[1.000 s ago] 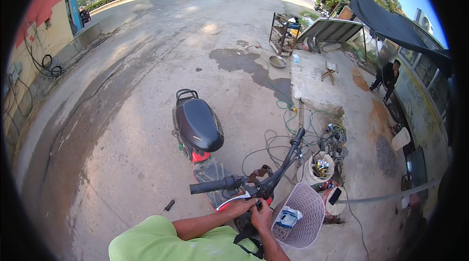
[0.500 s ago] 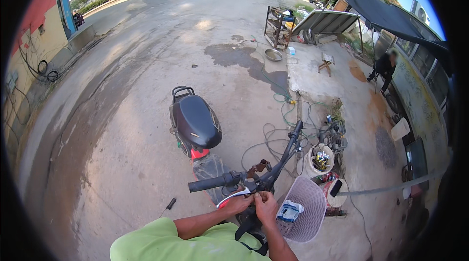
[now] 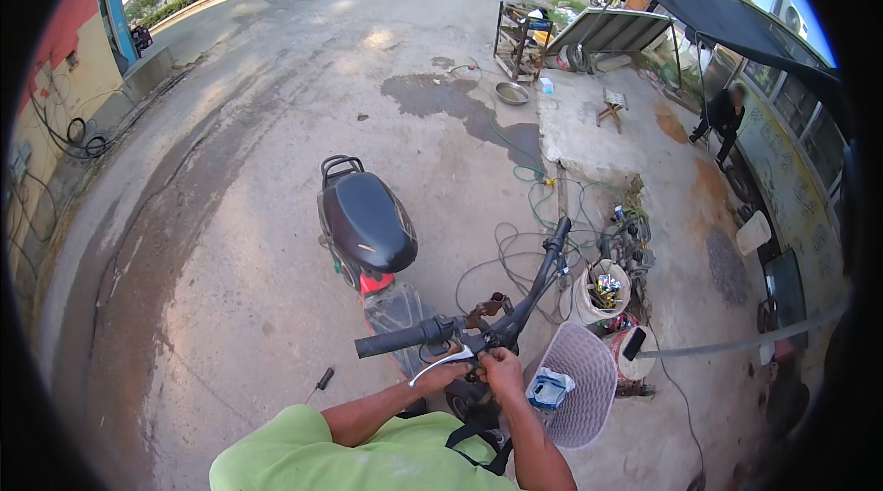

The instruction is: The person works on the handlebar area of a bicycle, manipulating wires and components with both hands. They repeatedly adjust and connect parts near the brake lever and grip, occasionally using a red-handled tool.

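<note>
An electric scooter with a black seat (image 3: 370, 222) stands in front of me, its handlebar (image 3: 522, 318) nearest my body. My left hand (image 3: 445, 377) is closed at the silver brake lever (image 3: 443, 362), under the black grip (image 3: 397, 340); its fingertips are partly hidden. Beside it, close to the middle of the handlebar, my right hand (image 3: 499, 371) is pinched shut. Whatever lies between its fingers is too small to make out. To the right of that hand, a pale woven basket (image 3: 589, 399) holds a blue and white packet (image 3: 550, 389).
A screwdriver (image 3: 324, 379) lies on the ground to the left. At right stand a bucket of small parts (image 3: 602, 292) and a drum with a black phone (image 3: 635, 344) on top. Hoses and cables (image 3: 506, 247) trail over the ground. A person (image 3: 722, 121) sits farther off at right.
Both hands stay at the lever's base, with small shifts. The silver lever shows more plainly now, and the red spot beside it is no longer seen. The view has tilted slightly.
</note>
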A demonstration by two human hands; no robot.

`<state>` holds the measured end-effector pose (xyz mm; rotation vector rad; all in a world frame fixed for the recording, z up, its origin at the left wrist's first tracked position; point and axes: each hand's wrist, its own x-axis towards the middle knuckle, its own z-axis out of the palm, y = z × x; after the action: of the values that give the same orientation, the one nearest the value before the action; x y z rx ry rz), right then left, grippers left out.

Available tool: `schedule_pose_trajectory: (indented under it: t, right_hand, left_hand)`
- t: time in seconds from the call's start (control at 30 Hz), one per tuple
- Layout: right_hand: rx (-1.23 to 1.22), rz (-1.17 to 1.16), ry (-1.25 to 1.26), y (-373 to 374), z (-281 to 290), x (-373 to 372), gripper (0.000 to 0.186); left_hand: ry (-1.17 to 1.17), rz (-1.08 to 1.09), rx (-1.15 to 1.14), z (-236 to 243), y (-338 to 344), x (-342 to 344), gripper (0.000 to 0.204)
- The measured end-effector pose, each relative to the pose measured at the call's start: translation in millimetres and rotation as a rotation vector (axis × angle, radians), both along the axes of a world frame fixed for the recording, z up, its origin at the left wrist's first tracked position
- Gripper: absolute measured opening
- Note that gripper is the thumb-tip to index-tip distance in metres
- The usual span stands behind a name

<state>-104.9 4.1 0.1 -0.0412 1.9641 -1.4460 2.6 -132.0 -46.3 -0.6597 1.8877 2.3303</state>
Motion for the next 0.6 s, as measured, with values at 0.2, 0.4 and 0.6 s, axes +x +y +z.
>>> schedule_pose_trajectory:
  t: [0.2, 0.4, 0.6]
  right_hand:
    - [-0.003, -0.061, 0.079, -3, -16, 5, 0.016]
    - [-0.074, -0.208, 0.225, -12, -56, 17, 0.015]
    - [-0.098, -0.175, 0.089, -10, -51, 17, 0.015]
  left_hand:
    - [-0.008, 0.041, 0.309, -16, 1, -7, 0.012]
    - [0.203, -0.170, -0.368, -81, -14, -16, 0.027]
    - [0.261, 0.086, -0.095, -33, -30, -4, 0.018]
